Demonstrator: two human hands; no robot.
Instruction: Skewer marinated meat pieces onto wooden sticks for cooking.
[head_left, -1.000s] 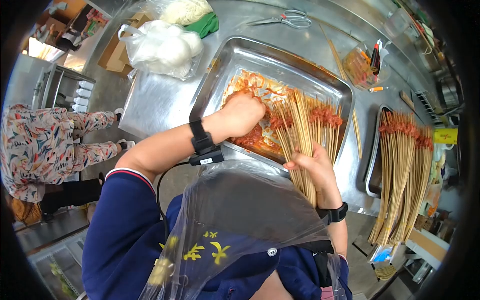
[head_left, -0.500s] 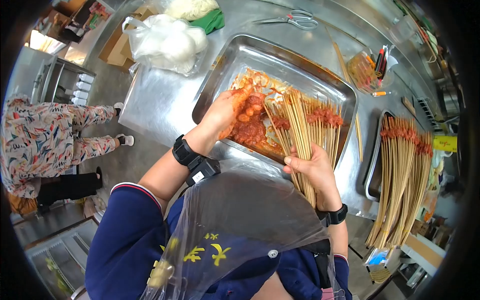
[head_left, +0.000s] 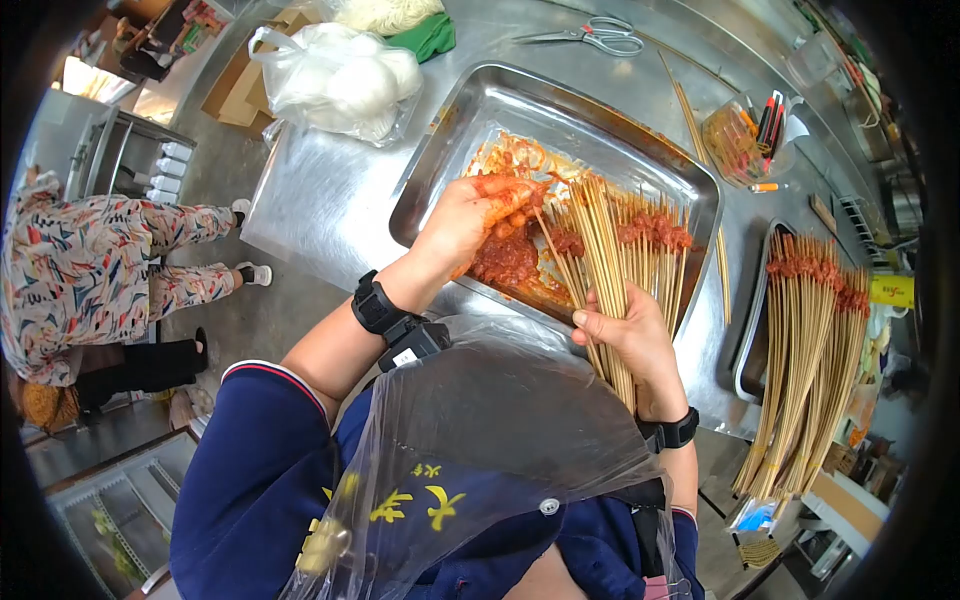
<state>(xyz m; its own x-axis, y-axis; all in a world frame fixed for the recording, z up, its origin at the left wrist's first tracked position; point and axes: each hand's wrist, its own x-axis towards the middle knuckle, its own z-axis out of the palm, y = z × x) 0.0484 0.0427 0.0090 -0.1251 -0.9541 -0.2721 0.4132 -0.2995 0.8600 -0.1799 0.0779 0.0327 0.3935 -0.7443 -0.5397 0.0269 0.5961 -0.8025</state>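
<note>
Mid-frame: left hand pinching sauced meat, right hand clamped on skewer bundle; best to feed the meat squarely onto one tip

Orange-red sauce coats the marinated meat and smears the left hand. The bamboo skewers are pale tan, and the steel tray is shiny silver. The sleeve is navy with red-and-white trim, near yellow characters and a black wristband. The co-worker's clothes carry a multicoloured floral print.
</note>
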